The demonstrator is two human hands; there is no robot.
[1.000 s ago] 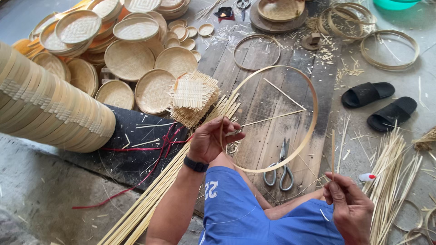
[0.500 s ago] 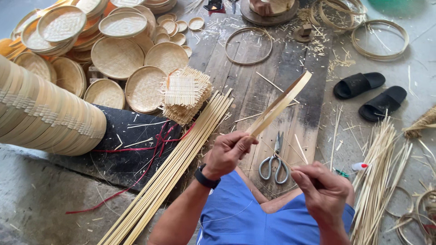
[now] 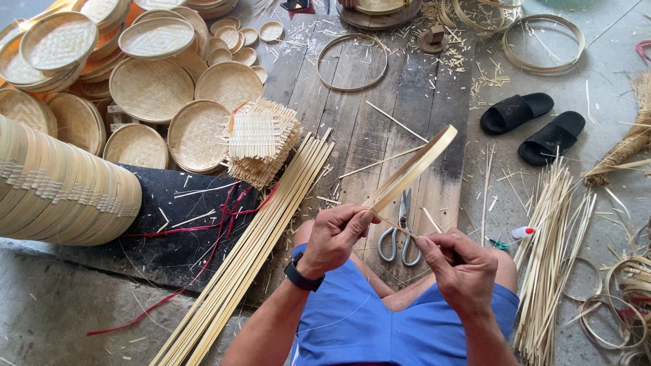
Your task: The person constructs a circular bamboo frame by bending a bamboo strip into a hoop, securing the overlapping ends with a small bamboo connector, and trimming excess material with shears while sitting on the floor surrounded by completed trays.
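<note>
At the far left lies a long stack of bamboo rims (image 3: 57,186) on its side, and behind it many round woven trays (image 3: 150,88). Next to them sits a pile of small square woven mats (image 3: 261,139), and a bundle of long bamboo strips (image 3: 261,237) runs across the wooden boards (image 3: 420,88). The left hand (image 3: 336,234), with a black watch (image 3: 302,278) at the wrist, is closed around the lower end of a bent bamboo hoop (image 3: 413,169), which rises to the upper right. Scissors (image 3: 401,237) lie just under it. The right hand (image 3: 461,268) pinches a thin strip at the same end. Further right are black sandals (image 3: 536,125) and loose sticks (image 3: 553,257).
</note>
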